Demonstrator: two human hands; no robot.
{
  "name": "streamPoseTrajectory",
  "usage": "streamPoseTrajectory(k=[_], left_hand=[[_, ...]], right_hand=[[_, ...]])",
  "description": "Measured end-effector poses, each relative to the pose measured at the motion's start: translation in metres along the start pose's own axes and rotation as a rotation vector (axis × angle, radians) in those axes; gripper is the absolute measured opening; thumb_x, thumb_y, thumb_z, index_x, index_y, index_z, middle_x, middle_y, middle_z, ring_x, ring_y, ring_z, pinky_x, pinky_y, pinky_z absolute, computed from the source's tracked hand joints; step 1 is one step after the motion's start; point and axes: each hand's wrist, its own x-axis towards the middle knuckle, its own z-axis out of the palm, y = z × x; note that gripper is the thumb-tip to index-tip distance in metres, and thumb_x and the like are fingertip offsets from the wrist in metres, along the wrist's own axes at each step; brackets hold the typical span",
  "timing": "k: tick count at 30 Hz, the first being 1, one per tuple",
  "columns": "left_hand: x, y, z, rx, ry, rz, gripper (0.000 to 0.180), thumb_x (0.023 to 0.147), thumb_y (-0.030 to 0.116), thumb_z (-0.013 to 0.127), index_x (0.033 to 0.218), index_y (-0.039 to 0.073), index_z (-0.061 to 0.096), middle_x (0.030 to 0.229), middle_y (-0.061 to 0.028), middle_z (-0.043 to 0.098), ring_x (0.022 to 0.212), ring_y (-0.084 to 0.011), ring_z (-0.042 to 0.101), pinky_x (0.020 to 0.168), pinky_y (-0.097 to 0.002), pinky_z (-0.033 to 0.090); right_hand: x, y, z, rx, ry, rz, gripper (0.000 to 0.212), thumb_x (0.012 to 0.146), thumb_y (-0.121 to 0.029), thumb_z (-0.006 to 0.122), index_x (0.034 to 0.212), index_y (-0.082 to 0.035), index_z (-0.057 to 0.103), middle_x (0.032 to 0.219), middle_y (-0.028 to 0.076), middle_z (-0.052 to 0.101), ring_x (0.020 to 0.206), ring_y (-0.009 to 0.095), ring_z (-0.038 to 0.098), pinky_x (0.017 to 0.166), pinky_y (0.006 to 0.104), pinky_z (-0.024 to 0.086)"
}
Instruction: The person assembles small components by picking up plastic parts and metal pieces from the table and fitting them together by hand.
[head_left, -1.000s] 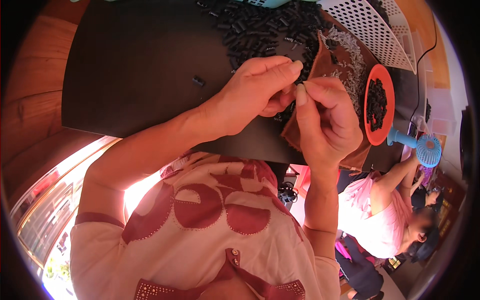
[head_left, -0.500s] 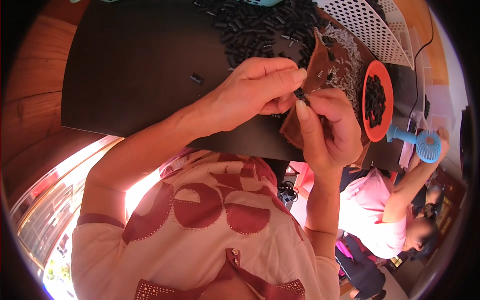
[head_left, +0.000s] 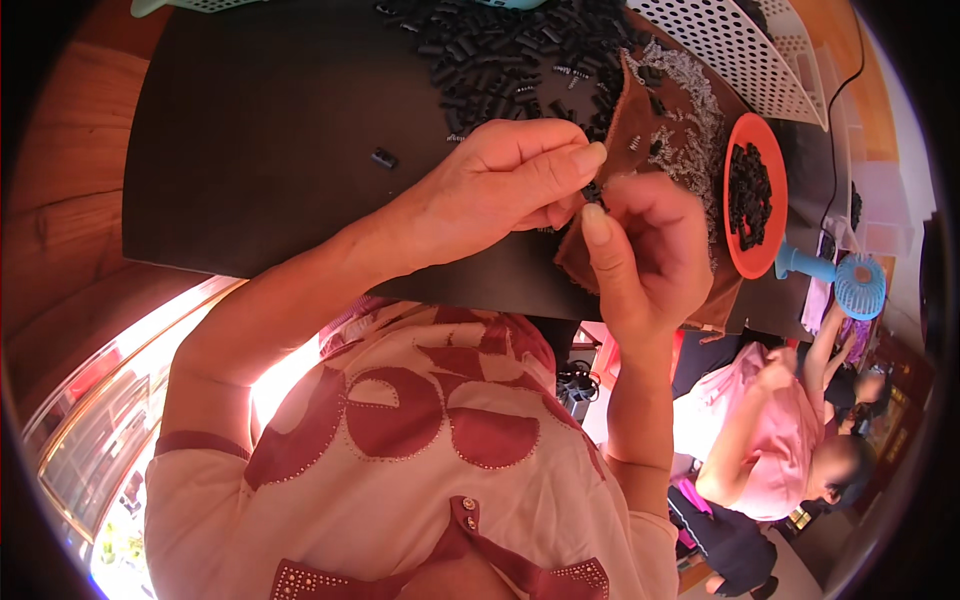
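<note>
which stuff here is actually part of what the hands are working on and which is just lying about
In use:
- left hand and right hand, fingertips pinched together over a small black piece
- heap of black pieces
- pile of small metal springs
- brown cloth
- orange dish holding black pieces

Lying about:
- blue handheld fan
- white perforated basket
- lone black piece

Bench (head_left: 250, 150) ahead of person. Pile of small clips (head_left: 500, 60) at far centre; one stray clip (head_left: 384, 157) alone to its left. Cloth (head_left: 625, 120) lies right of pile, w/ springs (head_left: 690, 110) on it. Dish (head_left: 735, 250) further right, clips in it. Perforated basket (head_left: 740, 50) behind dish. Handheld fan (head_left: 850, 285) at bench's right edge. Both hands meet over cloth's near end: left hand (head_left: 500, 190), right hand (head_left: 645, 255).
</note>
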Motion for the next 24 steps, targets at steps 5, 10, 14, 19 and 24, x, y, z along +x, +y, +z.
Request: streamPoseTrajectory(k=[5,10,14,19,24], left_hand=[[0.003,-0.001,0.001,-0.065,-0.025,-0.018,0.032,0.100,0.032,0.051,0.085,0.004,0.057,0.069,0.0018,0.051,0.055,-0.0025,0.037,0.046,-0.0188,0.028],[0.002,-0.001,-0.001,-0.195,-0.017,-0.154,0.031,0.097,0.032,0.056,0.083,0.005,0.057,0.062,0.0017,0.053,0.047,-0.0021,0.036,0.040,-0.0196,0.025],[0.001,0.002,0.004,-0.153,-0.001,-0.203,0.031,0.097,0.033,0.057,0.080,0.006,0.057,0.060,0.0026,0.051,0.045,-0.0019,0.035,0.039,-0.0194,0.026],[0.002,0.003,0.004,-0.255,-0.038,-0.249,0.033,0.094,0.034,0.060,0.075,0.008,0.055,0.059,0.0039,0.049,0.047,-0.0017,0.039,0.039,-0.0182,0.029],[0.003,0.007,0.004,-0.258,-0.064,-0.274,0.033,0.095,0.033,0.060,0.074,0.008,0.053,0.060,0.0031,0.048,0.047,-0.0025,0.039,0.039,-0.0183,0.030]], right_hand=[[0.020,-0.003,-0.017,-0.079,-0.192,0.063,0.040,0.076,0.000,0.073,0.115,0.000,0.061,0.075,0.002,0.053,0.059,0.005,0.044,0.050,0.0192,0.034],[0.023,-0.005,-0.015,-0.212,-0.243,-0.045,0.027,0.071,-0.003,0.074,0.095,-0.002,0.063,0.070,0.001,0.048,0.054,0.008,0.041,0.045,0.0226,0.032],[0.019,0.005,-0.012,-0.123,-0.210,-0.083,0.023,0.069,-0.004,0.075,0.086,-0.003,0.059,0.067,0.001,0.046,0.053,0.008,0.040,0.045,0.0224,0.031],[0.015,0.009,-0.003,-0.069,-0.107,-0.120,0.025,0.065,-0.004,0.076,0.080,-0.004,0.056,0.063,0.000,0.043,0.050,0.006,0.037,0.043,0.0214,0.029],[0.012,0.009,0.000,-0.038,-0.058,-0.120,0.025,0.066,-0.004,0.076,0.077,-0.004,0.054,0.061,0.000,0.043,0.048,0.006,0.036,0.042,0.0212,0.028]])
